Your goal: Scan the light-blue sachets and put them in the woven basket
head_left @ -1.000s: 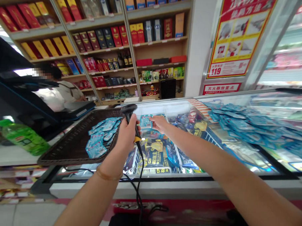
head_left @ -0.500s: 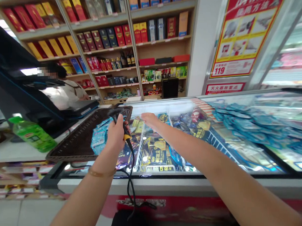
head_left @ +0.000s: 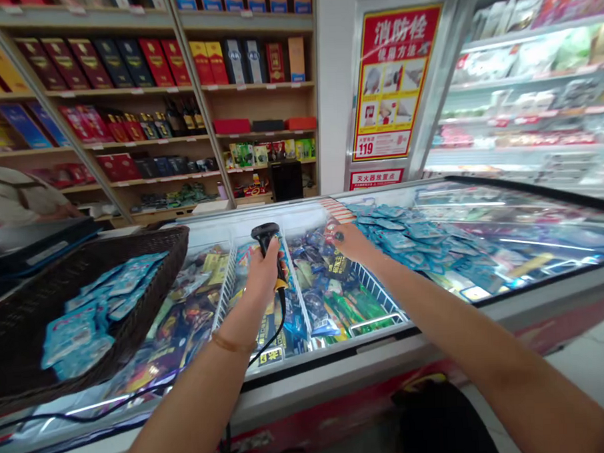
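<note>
My left hand [head_left: 261, 272] is wrapped round a black and yellow handheld barcode scanner [head_left: 265, 229], held upright above the freezer, its cable hanging down. My right hand [head_left: 350, 241] hovers over the glass, just left of a heap of blue packets [head_left: 407, 225]. Its fingers are blurred and partly turned away; a small dark spot shows by them, and whether they hold anything is unclear. More blue packets [head_left: 81, 326] lie in a dark brown woven basket [head_left: 176, 255] to the left.
Under me stretches a chest freezer [head_left: 333, 365] with a glass top and white wire baskets of packaged ice cream inside. Behind it rise shelves [head_left: 156, 89] of boxes and bottles. A person's sleeve [head_left: 5, 193] shows at far left. A lit refrigerated shelf unit [head_left: 526, 76] stands right.
The view has swung to the right. My right hand has moved rightward, close to the heap of blue packets. The scanner stays in my left hand, now beyond the basket's right side.
</note>
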Motion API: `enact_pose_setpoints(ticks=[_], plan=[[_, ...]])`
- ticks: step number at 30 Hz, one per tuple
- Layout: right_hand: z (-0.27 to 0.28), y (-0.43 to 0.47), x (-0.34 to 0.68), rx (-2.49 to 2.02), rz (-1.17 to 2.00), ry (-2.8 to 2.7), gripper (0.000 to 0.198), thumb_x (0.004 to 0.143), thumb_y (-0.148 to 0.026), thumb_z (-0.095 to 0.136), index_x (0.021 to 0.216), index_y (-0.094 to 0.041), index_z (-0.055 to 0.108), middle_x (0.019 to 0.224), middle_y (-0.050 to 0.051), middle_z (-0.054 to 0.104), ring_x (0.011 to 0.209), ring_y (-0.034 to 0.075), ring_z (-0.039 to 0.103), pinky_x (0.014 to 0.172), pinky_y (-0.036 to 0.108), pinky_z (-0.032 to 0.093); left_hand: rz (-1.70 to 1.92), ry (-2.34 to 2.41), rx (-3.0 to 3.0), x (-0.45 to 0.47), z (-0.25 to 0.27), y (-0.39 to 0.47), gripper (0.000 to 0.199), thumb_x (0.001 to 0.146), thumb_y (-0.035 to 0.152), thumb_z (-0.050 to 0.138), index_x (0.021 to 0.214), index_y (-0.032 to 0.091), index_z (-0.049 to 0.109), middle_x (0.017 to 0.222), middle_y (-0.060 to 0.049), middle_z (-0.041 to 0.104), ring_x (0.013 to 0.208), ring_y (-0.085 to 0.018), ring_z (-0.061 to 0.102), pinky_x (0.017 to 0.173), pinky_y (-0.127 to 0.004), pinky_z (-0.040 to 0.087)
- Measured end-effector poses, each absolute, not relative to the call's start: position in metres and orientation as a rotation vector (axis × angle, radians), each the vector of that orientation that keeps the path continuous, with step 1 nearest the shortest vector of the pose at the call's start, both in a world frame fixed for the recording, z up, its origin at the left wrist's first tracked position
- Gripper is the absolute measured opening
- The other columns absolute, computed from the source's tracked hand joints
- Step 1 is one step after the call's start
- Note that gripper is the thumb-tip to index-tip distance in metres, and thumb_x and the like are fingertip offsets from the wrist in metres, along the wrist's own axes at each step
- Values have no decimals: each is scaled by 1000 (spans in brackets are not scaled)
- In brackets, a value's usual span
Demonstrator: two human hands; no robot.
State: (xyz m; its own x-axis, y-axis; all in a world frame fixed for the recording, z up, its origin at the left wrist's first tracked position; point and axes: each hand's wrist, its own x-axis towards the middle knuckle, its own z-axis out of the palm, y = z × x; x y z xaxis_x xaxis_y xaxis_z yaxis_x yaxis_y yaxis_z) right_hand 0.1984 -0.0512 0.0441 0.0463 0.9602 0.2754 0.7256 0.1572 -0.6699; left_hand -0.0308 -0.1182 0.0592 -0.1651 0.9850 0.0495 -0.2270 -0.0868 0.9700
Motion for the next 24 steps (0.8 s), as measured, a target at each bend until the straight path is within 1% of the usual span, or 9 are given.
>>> enact_pose_setpoints(ticks=[3, 5, 6, 8, 11, 15, 20, 22, 24], plan=[[53, -72, 239, -2041, -86, -1835, 49, 88, -28, 66, 135, -15, 58, 143, 21, 53, 135, 37, 48, 110, 51, 38, 1464, 1119, 1029, -30, 47, -119, 48, 73, 59, 75, 85, 20, 50, 63, 5, 54, 44, -8, 50, 40, -21, 40], [56, -84, 257, -2312, -203, -1786, 59, 88, -35, 68, 140, -11, 53, 143, 25, 50, 134, 42, 46, 105, 57, 41, 1470, 1136, 1013, -34, 42, -119, 48, 73, 58, 75, 87, 20, 50, 65, 5, 56, 46, -8, 50, 41, -21, 41], [56, -88, 263, -2401, -207, -1757, 58, 88, -32, 67, 139, -9, 52, 142, 26, 50, 134, 42, 46, 103, 57, 43, 1471, 1147, 1002, -36, 40, -119, 48, 73, 58, 75, 87, 20, 50, 66, 5, 56, 46, -8, 51, 41, -21, 41], [55, -94, 270, -2480, -215, -1719, 49, 91, -22, 60, 137, -7, 53, 139, 27, 51, 131, 41, 49, 99, 54, 47, 1475, 1167, 984, -41, 39, -119, 47, 74, 57, 75, 87, 20, 49, 66, 5, 56, 45, -8, 51, 41, -21, 40], [51, -95, 267, -2442, -322, -1706, 39, 94, -11, 45, 131, -6, 56, 131, 27, 57, 123, 38, 56, 92, 48, 51, 1484, 1155, 984, -44, 39, -119, 46, 75, 56, 74, 87, 20, 49, 65, 5, 56, 45, -8, 51, 41, -21, 40], [45, -85, 234, -2273, -414, -1824, 36, 97, -11, 39, 127, -8, 58, 124, 26, 61, 115, 34, 61, 88, 43, 52, 1494, 1125, 971, -43, 41, -121, 46, 76, 56, 74, 88, 20, 49, 65, 5, 56, 44, -8, 50, 41, -21, 40], [32, -54, 158, -2070, -324, -2079, 39, 96, -8, 40, 127, -9, 62, 125, 25, 63, 121, 32, 59, 91, 41, 51, 1455, 1128, 978, -39, 42, -126, 44, 78, 56, 72, 89, 21, 48, 66, 6, 56, 44, -8, 49, 40, -21, 40], [28, -38, 131, -1985, -294, -2112, 37, 96, -11, 43, 126, -9, 63, 124, 25, 64, 121, 32, 58, 92, 41, 50, 1441, 1135, 992, -39, 42, -128, 44, 78, 56, 72, 89, 21, 48, 67, 5, 56, 45, -8, 50, 40, -22, 41], [27, -24, 112, -1944, -218, -2105, 35, 98, -26, 49, 124, -9, 65, 122, 24, 65, 123, 34, 57, 96, 44, 48, 1440, 1132, 1008, -39, 41, -129, 44, 79, 56, 72, 89, 21, 48, 69, 5, 56, 46, -8, 50, 41, -22, 41]])
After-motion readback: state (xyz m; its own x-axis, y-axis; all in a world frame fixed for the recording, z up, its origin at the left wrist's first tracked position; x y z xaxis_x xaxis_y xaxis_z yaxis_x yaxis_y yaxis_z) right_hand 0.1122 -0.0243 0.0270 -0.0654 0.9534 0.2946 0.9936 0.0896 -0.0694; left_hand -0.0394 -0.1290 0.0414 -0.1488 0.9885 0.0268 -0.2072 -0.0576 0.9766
